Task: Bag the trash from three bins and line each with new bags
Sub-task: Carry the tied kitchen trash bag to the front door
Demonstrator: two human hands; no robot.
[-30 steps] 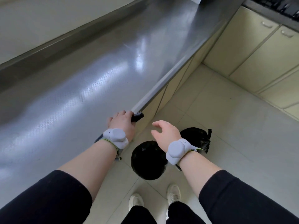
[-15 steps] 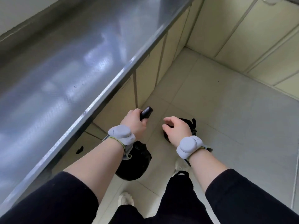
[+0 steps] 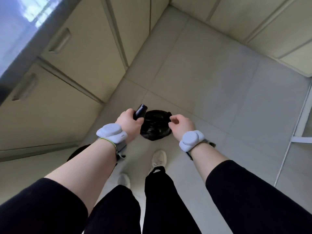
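Observation:
My left hand (image 3: 129,122) grips a black roll of trash bags (image 3: 140,112), whose end sticks out above my fingers. My right hand (image 3: 181,124) hovers beside it with fingers loosely curled and nothing visible between them. Between and below both hands, a filled, tied black trash bag (image 3: 154,127) lies on the tiled floor just ahead of my shoes. A dark round bin (image 3: 79,152) shows partly behind my left forearm, mostly hidden.
Cream cabinet doors (image 3: 76,65) run along the left under a steel countertop (image 3: 13,31); more cabinets (image 3: 253,22) cross the back right. A white door frame (image 3: 302,115) stands at the right edge. Pale floor tiles (image 3: 219,98) stretch to the right.
My view has tipped down from the countertop to the floor. Both hands have moved away from the counter edge and now sit over the tied bag, left hand still gripping the roll.

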